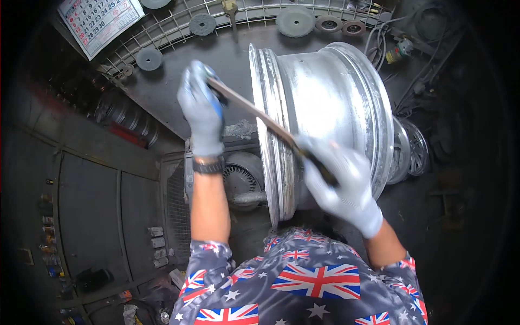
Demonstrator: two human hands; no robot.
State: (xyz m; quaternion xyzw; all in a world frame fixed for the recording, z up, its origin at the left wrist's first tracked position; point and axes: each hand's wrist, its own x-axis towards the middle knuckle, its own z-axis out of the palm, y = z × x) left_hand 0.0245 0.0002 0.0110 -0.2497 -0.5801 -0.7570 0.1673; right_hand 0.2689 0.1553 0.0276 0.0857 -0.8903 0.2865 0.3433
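A long flat file (254, 111) slants across the near-left lip of a bare silver wheel rim (319, 81). My gloved left hand (201, 105) is closed on the file's far end, to the left of the rim. Around the black handle my gloved right hand (344, 181) is wrapped, over the rim's barrel; motion smears it a little. The file passes over the raised edge of the lip, though whether it presses on the metal I cannot tell. Both gloves are pale grey, and a dark band circles my left wrist.
Grinding discs (295, 21) hang on a wire rack (179, 16) behind the bench (233, 59). More wheels (414, 149) stand at the right, near cables and a small power tool (398, 51). A calendar (100, 21) is at the upper left; dark shelving stands left.
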